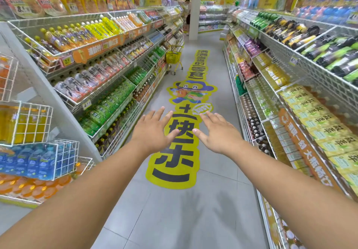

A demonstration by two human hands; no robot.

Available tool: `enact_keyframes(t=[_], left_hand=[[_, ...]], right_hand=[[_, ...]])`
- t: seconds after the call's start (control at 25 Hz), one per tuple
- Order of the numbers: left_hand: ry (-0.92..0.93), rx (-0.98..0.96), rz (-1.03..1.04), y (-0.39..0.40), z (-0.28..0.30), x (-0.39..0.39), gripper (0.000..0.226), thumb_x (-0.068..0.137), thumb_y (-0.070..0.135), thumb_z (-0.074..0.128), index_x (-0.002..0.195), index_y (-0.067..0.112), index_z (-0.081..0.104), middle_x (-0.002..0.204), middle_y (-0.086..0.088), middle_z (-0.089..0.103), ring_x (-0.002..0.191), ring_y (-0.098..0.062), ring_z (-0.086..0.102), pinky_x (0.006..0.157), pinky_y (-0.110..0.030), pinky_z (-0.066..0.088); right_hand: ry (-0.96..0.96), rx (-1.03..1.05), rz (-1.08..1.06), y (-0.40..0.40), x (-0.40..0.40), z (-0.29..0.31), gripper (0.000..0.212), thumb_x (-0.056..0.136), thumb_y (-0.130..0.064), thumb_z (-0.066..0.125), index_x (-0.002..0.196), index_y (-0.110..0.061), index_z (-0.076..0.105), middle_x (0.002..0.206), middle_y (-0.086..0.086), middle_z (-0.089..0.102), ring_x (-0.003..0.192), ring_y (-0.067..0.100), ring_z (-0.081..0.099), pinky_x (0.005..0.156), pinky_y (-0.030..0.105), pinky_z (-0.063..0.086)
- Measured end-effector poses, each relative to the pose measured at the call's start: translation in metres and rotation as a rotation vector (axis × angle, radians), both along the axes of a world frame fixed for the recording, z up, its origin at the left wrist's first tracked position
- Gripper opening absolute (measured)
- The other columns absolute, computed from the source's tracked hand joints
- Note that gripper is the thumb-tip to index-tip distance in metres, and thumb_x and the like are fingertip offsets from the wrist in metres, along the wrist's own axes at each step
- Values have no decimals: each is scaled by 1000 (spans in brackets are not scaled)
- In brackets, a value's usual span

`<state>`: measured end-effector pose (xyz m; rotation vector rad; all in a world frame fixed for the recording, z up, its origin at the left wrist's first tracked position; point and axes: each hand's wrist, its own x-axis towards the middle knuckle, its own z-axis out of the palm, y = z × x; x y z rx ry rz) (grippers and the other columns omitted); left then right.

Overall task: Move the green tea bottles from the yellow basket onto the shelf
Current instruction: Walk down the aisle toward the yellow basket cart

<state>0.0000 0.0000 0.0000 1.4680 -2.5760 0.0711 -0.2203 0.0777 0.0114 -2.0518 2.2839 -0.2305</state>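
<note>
Shop aisle, 1 yellow basket (173, 56) far ahead, 2 hands, left hand (153, 130), right hand (217, 132), outstretched, spread, empty

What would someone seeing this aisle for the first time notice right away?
First, the two bare hands, left hand and right hand, stretched out open over the aisle floor, fingers spread and holding nothing. Beneath them runs the big yellow floor sticker with a cartoon figure, down the middle of the aisle. Farther along, by the left shelves, stands the yellow basket on its cart.
</note>
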Motion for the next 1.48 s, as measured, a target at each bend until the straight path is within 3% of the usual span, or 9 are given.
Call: enact_keyframes(t=[0.32, 0.64, 0.92, 1.08, 1.24, 1.32, 1.48], left_hand=[[-35, 14, -34, -78, -13, 1, 79, 96, 74, 26, 163, 35, 13, 172, 0, 8, 157, -27, 13, 125, -48, 19], [-83, 52, 37, -211, -49, -73, 83, 93, 78, 24, 163, 35, 11, 172, -2, 10, 156, -32, 15, 123, -52, 22], [-52, 52, 44, -356, -41, -155, 81, 95, 75, 25, 163, 33, 12, 172, -2, 8, 156, -27, 13, 125, -48, 19], [-32, 59, 36, -436, -34, -185, 83, 93, 77, 24, 163, 34, 12, 172, -2, 9, 156, -27, 13, 124, -49, 21], [-29, 40, 21, -529, -35, -203, 94, 82, 83, 9, 163, 33, 14, 171, -3, 12, 156, -28, 15, 124, -49, 21], [-25, 21, 16, -588, -39, -211, 90, 86, 81, 16, 163, 33, 14, 171, -3, 13, 156, -27, 16, 124, -48, 21], [-26, -39, 7, -720, -39, -222, 87, 89, 80, 20, 162, 33, 16, 170, -5, 18, 155, -28, 20, 123, -49, 24]], right_hand=[[19, 13, -7, -70, -2, -7, 81, 98, -72, 26, 162, -25, 12, 171, 0, 9, 157, 23, 8, 125, 46, 19], [44, 17, 11, -202, -68, -40, 80, 99, -70, 27, 162, -23, 14, 171, 3, 9, 157, 25, 5, 125, 45, 14], [24, 16, 30, -356, -161, -29, 80, 98, -69, 30, 162, -23, 16, 171, 4, 7, 157, 26, 5, 126, 44, 13], [37, -20, 61, -440, -188, -21, 78, 99, -68, 32, 161, -22, 21, 170, 5, 12, 157, 26, 8, 126, 43, 14], [26, -2, 71, -535, -204, -29, 79, 99, -67, 31, 162, -23, 17, 170, 4, 10, 157, 26, 6, 126, 42, 11], [45, -24, 71, -592, -210, -35, 80, 98, -69, 30, 162, -23, 16, 170, 5, 12, 156, 27, 8, 126, 43, 13], [45, -75, 45, -710, -219, -36, 102, 77, -81, 4, 161, -27, 20, 168, 5, 19, 155, 27, 14, 126, 42, 15]])
